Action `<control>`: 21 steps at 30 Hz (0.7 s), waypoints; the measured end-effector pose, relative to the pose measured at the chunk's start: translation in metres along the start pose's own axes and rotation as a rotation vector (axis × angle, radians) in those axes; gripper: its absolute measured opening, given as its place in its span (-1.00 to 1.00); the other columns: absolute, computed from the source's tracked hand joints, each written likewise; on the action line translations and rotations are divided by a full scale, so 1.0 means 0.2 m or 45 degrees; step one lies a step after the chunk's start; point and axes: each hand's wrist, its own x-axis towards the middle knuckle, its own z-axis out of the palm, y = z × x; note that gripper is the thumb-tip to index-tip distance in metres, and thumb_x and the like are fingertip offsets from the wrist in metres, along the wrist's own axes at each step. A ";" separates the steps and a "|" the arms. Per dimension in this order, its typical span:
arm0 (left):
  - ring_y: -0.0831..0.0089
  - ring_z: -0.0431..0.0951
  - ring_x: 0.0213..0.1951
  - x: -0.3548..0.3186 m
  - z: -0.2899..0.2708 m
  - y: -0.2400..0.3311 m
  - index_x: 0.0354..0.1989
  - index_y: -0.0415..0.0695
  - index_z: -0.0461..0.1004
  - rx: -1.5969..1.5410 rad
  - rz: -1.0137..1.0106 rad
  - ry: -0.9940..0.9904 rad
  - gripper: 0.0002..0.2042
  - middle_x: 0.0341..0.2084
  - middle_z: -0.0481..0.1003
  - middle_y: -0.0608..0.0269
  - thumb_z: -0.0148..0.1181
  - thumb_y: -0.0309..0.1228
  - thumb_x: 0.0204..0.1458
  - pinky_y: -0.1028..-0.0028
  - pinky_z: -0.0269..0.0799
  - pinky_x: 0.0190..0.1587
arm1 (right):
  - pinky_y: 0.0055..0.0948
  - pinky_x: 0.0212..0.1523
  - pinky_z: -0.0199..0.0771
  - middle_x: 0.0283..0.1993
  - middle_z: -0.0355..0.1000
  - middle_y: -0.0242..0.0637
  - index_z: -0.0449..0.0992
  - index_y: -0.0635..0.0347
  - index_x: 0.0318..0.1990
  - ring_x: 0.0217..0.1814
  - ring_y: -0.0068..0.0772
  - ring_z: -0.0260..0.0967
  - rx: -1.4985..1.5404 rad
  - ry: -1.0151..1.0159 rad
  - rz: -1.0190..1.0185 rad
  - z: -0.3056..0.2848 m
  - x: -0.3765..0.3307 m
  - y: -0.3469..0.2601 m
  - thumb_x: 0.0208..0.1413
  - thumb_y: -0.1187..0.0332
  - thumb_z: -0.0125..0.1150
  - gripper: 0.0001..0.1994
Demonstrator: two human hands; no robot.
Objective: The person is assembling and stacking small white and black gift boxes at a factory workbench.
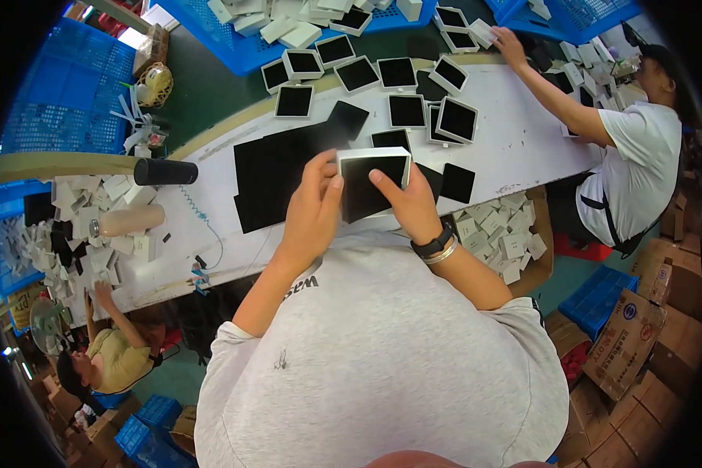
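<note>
Close in front of my chest, both hands hold a small white open box (373, 153) with a flat black face inside it. My left hand (310, 209) is closed on its left side, fingers behind and thumb along the edge. On its right side, my right hand (412, 201) grips it with the thumb pressed on the black face. Beneath and to the left lie flat black sheets (269, 175) on the white table (507, 101). A loose black square pad (459, 182) lies right of my right hand. Similar boxes with black insides, such as one (456, 119), lie just beyond.
Blue crates (246, 54) of white boxes line the far edge. A carton of white boxes (515, 242) stands near right. A black cylinder (166, 171) and a bottle (132, 220) are at left. One co-worker (632, 148) reaches in from the right; another (117, 359) works lower left.
</note>
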 end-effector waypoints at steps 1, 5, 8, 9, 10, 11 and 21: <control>0.56 0.47 -0.34 0.01 0.01 -0.01 0.16 -0.22 0.14 -0.259 -0.003 -0.006 -0.60 -0.26 0.48 0.25 -0.01 -0.39 0.17 0.56 0.36 -0.29 | -0.50 -0.26 0.42 -0.30 0.49 -0.24 0.40 0.30 -0.14 -0.28 -0.49 0.44 0.027 -0.002 0.013 -0.01 0.00 -0.01 -0.01 0.17 0.32 -0.59; 0.58 0.46 -0.32 0.01 -0.03 -0.04 0.08 -0.23 0.27 -0.480 -0.099 -0.046 -0.64 -0.27 0.49 0.24 0.07 -0.40 0.12 0.58 0.34 -0.28 | -0.51 -0.26 0.42 -0.29 0.50 -0.20 0.41 0.29 -0.15 -0.27 -0.47 0.45 -0.054 -0.060 0.033 -0.02 -0.02 -0.03 -0.02 0.17 0.33 -0.60; 0.57 0.48 -0.23 0.02 -0.03 0.00 0.05 -0.24 0.33 -0.251 -0.247 -0.003 -0.67 -0.24 0.50 0.20 0.10 -0.45 0.10 0.58 0.35 -0.20 | -0.46 -0.23 0.42 -0.26 0.49 -0.15 0.35 0.30 -0.08 -0.23 -0.40 0.45 -0.215 -0.106 -0.078 0.00 -0.07 -0.08 -0.02 0.20 0.33 -0.55; 0.55 0.49 -0.19 0.03 -0.03 0.02 0.03 -0.24 0.34 0.026 -0.324 0.053 -0.67 -0.22 0.51 0.18 0.11 -0.48 0.08 0.57 0.36 -0.15 | -0.44 -0.20 0.43 -0.24 0.48 -0.12 0.31 0.30 -0.04 -0.20 -0.36 0.46 -0.328 -0.114 -0.186 0.01 -0.09 -0.10 -0.02 0.22 0.33 -0.52; 0.55 0.49 -0.19 0.03 -0.02 -0.01 0.03 -0.24 0.34 0.025 -0.327 0.052 -0.67 -0.22 0.51 0.18 0.11 -0.48 0.08 0.57 0.36 -0.15 | -0.44 -0.20 0.43 -0.24 0.48 -0.12 0.31 0.30 -0.04 -0.20 -0.36 0.46 -0.329 -0.115 -0.183 0.01 -0.09 -0.08 -0.02 0.22 0.33 -0.52; 0.52 0.48 -0.13 0.02 -0.01 -0.04 0.06 -0.26 0.31 -0.311 -0.262 0.000 -0.64 -0.16 0.49 0.16 0.10 -0.51 0.07 0.55 0.35 -0.09 | -0.42 -0.18 0.42 -0.22 0.48 -0.10 0.28 0.30 -0.02 -0.18 -0.32 0.46 -0.278 -0.096 -0.191 0.01 -0.08 -0.05 -0.01 0.24 0.32 -0.52; 0.44 0.40 0.04 -0.04 0.06 -0.15 0.21 -0.29 0.15 -0.704 -0.192 -0.184 -0.51 0.04 0.37 0.11 0.05 -0.60 0.06 0.50 0.27 0.08 | -0.38 -0.10 0.41 -0.11 0.45 -0.07 0.22 0.30 0.07 -0.10 -0.27 0.44 -0.135 -0.185 -0.234 -0.02 -0.07 0.08 0.03 0.33 0.24 -0.51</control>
